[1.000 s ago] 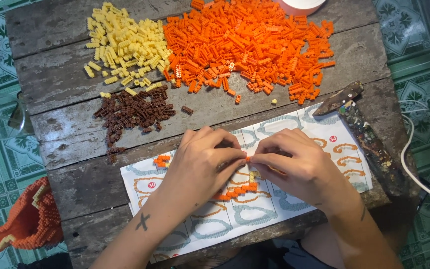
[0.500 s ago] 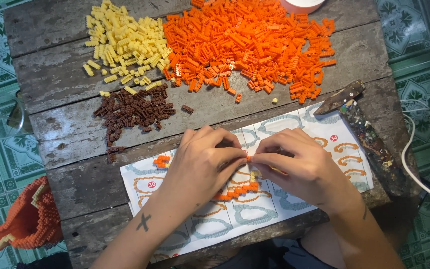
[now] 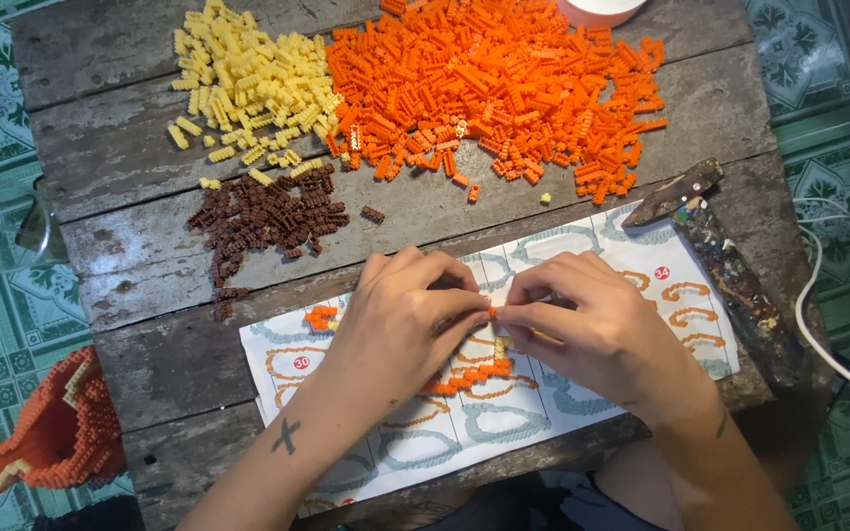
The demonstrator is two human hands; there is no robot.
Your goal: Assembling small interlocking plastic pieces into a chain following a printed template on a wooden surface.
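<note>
Left hand [image 3: 400, 324] & right hand [image 3: 592, 329] meet over the paper sheet [image 3: 681, 295] on the tabletop [image 3: 150, 324]. Fingers of both pinch shut on 1 tiny orange brick [image 3: 492, 312]. Prob light, hard, slippery; best gripped by its sides w/ fingertips.

Both hands [image 3: 504, 324] meet over the sheet [image 3: 641, 265] on the table [image 3: 150, 167] — three brick piles [image 3: 484, 88] lie behind.

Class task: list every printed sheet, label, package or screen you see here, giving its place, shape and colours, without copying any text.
Printed instruction sheet: lies flat on the wooden table under both hands, rectangular, white, with a grid of grey-blue and orange outline diagrams.
Round red markers: small dots printed on the sheet, one near its left end, one near its right.
No packages or screens in view.
</note>
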